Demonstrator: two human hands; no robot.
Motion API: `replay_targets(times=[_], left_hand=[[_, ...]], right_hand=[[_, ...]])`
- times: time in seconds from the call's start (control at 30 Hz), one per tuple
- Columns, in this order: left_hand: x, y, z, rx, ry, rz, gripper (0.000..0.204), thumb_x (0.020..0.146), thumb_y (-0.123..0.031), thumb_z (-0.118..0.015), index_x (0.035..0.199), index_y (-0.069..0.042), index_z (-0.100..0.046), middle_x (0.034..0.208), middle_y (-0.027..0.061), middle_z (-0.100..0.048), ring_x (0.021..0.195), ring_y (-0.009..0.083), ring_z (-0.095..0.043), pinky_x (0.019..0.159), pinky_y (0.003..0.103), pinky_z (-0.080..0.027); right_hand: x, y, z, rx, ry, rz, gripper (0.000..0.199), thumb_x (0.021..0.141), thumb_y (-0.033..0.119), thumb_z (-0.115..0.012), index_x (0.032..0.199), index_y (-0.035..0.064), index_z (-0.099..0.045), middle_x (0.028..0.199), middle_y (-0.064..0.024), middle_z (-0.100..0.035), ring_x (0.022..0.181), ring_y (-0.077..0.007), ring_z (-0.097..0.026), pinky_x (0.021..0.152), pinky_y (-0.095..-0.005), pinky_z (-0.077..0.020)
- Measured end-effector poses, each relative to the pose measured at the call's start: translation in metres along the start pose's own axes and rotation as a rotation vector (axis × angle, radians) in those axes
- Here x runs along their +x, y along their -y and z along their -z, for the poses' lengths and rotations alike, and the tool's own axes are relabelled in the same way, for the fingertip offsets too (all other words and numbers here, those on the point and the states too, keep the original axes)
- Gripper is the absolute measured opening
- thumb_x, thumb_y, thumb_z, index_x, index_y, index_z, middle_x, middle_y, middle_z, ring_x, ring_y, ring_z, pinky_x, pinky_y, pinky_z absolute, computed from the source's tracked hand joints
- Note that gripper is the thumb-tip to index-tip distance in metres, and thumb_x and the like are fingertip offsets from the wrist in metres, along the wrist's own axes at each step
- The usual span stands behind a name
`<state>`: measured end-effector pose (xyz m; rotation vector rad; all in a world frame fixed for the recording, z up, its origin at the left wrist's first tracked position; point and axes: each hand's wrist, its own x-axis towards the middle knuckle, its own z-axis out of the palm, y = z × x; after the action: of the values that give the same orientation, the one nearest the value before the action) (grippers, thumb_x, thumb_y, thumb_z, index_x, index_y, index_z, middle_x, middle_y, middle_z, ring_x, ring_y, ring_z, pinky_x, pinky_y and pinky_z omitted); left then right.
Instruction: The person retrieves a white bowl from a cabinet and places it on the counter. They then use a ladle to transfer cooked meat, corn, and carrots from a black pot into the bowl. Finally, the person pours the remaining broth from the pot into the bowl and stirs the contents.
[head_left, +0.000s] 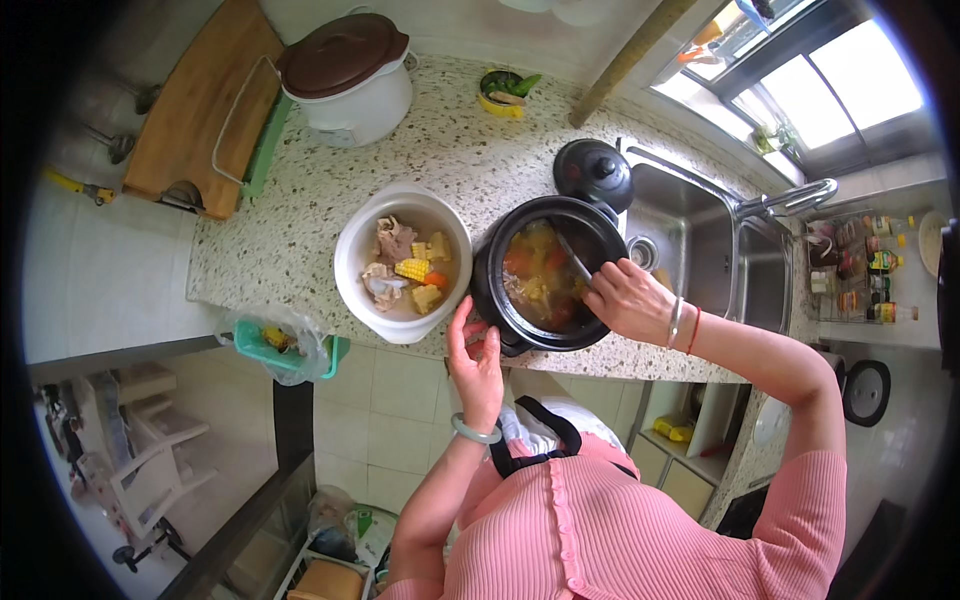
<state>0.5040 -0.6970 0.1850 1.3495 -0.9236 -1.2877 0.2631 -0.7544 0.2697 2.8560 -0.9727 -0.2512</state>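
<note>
My right hand (630, 300) is closed on a spoon (572, 257), over the right side of a black clay pot (484, 290). The spoon slants into the broth, its far end partly under the surface. Soup (535, 270) in the pot shows orange and yellow pieces and some meat. To the pot's left stands a white two-handled bowl (348, 255) holding meat, corn pieces and carrot in liquid. My left hand (475, 365) is at the counter's front edge, between bowl and pot, fingers apart and nothing in them. Whether its fingertips touch either vessel I cannot tell.
Behind the pot lies its black lid (593, 172), beside the steel sink (680, 235) with a faucet (790, 197). A white cooker (365, 105), a small yellow bowl of green peppers (505, 92) and wooden boards (200, 120) stand farther back. A bagged green bin (285, 345) hangs at the front left.
</note>
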Motion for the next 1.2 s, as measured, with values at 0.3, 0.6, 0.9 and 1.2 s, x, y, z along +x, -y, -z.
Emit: replay_targets(times=[0.3,0.6,0.9,1.2], left_hand=[[0.0,0.001,0.001,-0.015,0.001,-0.025,0.05,0.093,-0.002,-0.058,0.14,-0.003,-0.041,0.134,0.0078,-0.05,0.104,0.0138,-0.053,0.089,0.026,-0.046],[0.0,-0.005,-0.003,-0.036,-0.001,0.015,0.051,0.092,-0.002,-0.059,0.14,-0.003,-0.042,0.137,0.0088,-0.048,0.106,0.014,-0.052,0.093,0.028,-0.044],[0.0,-0.009,-0.004,-0.029,0.001,0.016,0.052,0.092,-0.001,-0.058,0.141,-0.003,-0.04,0.139,0.0094,-0.047,0.106,0.0141,-0.052,0.094,0.028,-0.043],[0.002,-0.006,-0.005,-0.026,-0.01,-0.007,0.051,0.092,-0.001,-0.058,0.14,-0.005,-0.042,0.129,0.0061,-0.052,0.096,0.0109,-0.053,0.081,0.024,-0.047]], right_hand=[[0.01,-0.022,0.001,0.19,0.075,-0.025,0.018,0.077,0.017,-0.059,0.089,0.0038,-0.06,0.081,-0.0078,-0.061,0.084,-0.024,-0.058,0.077,-0.0344,-0.0466],[-0.003,-0.038,0.013,0.725,0.127,-0.107,0.014,0.091,0.012,-0.051,0.095,0.0032,-0.06,0.086,-0.0131,-0.063,0.09,-0.0309,-0.06,0.085,-0.0402,-0.0484],[-0.008,-0.042,0.008,0.976,0.159,-0.105,0.018,0.095,0.011,-0.046,0.099,0.0023,-0.061,0.093,-0.0136,-0.065,0.092,-0.0319,-0.061,0.083,-0.041,-0.049],[-0.003,-0.046,0.006,1.133,0.209,-0.161,0.023,0.098,0.012,-0.042,0.098,-0.0001,-0.062,0.095,-0.0163,-0.066,0.089,-0.034,-0.063,0.082,-0.0406,-0.0493]])
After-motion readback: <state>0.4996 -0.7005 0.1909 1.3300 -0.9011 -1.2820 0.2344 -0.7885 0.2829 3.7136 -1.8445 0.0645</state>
